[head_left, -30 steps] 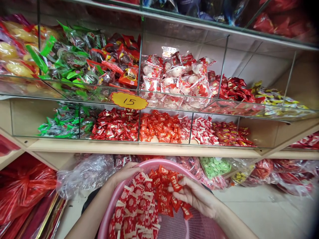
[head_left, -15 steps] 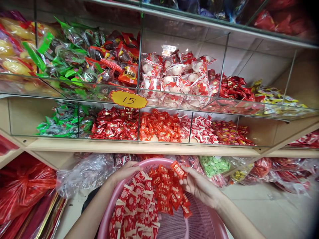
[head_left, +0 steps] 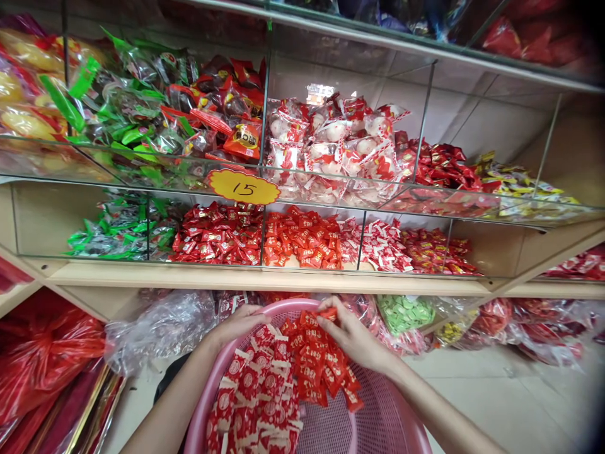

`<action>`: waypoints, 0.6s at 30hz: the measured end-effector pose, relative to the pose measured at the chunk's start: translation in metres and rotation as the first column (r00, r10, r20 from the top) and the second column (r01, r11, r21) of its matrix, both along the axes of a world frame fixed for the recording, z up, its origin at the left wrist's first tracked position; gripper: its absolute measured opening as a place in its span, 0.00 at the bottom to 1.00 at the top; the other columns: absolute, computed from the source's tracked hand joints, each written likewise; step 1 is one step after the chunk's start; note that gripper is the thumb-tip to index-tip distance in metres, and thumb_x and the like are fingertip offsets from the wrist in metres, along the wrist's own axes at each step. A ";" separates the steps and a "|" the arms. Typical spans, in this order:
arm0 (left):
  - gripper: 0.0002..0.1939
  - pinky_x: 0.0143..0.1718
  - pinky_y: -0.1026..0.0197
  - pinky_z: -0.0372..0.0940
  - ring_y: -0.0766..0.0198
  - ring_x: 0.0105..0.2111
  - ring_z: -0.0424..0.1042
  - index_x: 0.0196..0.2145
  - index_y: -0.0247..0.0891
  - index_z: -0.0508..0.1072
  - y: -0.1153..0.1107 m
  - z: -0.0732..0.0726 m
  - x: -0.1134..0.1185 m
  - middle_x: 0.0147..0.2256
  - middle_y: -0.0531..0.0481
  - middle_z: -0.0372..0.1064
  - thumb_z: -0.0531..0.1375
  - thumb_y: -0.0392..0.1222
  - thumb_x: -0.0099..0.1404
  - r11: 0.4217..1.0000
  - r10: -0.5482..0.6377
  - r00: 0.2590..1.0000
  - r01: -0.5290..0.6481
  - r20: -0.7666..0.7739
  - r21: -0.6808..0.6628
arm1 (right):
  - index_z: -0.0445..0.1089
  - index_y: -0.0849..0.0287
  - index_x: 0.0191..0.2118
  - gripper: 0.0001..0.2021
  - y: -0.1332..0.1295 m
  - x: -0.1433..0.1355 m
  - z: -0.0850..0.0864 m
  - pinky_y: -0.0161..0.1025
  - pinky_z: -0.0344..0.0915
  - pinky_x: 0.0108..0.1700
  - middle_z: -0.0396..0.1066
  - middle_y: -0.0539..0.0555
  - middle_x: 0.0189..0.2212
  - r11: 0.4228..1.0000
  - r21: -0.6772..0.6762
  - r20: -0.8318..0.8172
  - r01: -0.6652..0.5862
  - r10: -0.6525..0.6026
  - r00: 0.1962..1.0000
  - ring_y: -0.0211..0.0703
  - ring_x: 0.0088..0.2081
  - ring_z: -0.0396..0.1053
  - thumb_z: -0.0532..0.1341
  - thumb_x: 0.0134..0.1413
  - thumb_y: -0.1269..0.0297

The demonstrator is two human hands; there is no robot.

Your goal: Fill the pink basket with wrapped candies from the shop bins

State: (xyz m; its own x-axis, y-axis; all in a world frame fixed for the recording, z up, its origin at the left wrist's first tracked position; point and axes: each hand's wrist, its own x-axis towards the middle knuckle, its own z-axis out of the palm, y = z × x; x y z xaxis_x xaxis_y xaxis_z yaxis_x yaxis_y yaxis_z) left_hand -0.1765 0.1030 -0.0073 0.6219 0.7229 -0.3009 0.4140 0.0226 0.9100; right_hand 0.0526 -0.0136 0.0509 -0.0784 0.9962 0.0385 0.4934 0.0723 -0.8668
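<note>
Left hand (head_left: pixel 242 325) grips the pink basket (head_left: pixel 397 410) by its far-left rim, right hand (head_left: pixel 353 333) bends over orange-red packets (head_left: pixel 312 362) inside, far right, pinch unclear; packets look light, slick, prone to sliding, probably best taken singly by one end.

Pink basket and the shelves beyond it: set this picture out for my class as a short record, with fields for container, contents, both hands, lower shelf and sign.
Container: pink basket with mesh walls
Contents: red-and-white packets on the left, orange-red packets on the right
Left hand: at the basket's rim
Right hand: fingers at the orange-red packets; grip unclear
Lower shelf: packets in glass-divided sections
Sign: yellow, red-edged, marked 15
</note>
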 end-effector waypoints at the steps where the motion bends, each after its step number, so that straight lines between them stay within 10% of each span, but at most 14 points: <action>1: 0.19 0.28 0.65 0.56 0.65 0.25 0.63 0.29 0.33 0.73 0.000 0.000 0.000 0.24 0.53 0.67 0.56 0.52 0.48 1.000 -0.003 1.000 0.003 0.006 -0.005 | 0.56 0.57 0.39 0.08 0.004 -0.004 0.002 0.34 0.57 0.33 0.62 0.49 0.29 0.997 0.063 0.140 -0.049 0.040 0.989 0.35 0.29 0.59 0.49 0.54 0.60; 7: 0.17 0.26 0.66 0.53 0.68 0.23 0.60 0.33 0.33 0.73 0.002 -0.002 0.001 0.23 0.55 0.65 0.55 0.47 0.50 0.999 -0.029 0.999 0.030 0.020 -0.032 | 0.55 0.57 0.40 0.07 0.037 -0.027 -0.003 0.34 0.57 0.35 0.62 0.53 0.37 0.927 0.064 0.558 -0.370 0.274 0.783 0.37 0.35 0.62 0.48 0.54 0.69; 18: 0.15 0.24 0.66 0.52 0.69 0.21 0.57 0.27 0.33 0.71 0.003 -0.006 0.000 0.20 0.55 0.60 0.55 0.48 0.49 1.000 -0.018 1.000 0.019 0.019 -0.017 | 0.56 0.58 0.43 0.12 0.045 -0.041 -0.029 0.34 0.56 0.26 0.64 0.54 0.39 0.921 0.050 0.821 -0.385 0.182 0.542 0.36 0.29 0.63 0.44 0.54 0.75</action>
State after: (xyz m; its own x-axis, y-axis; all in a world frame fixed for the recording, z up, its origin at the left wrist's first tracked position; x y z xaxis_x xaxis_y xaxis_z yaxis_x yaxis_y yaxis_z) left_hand -0.1761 0.1063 -0.0130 0.6408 0.7060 -0.3014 0.3972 0.0311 0.9172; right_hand 0.0116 0.0309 0.0222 -0.4550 0.8905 0.0071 0.8870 0.4539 -0.0849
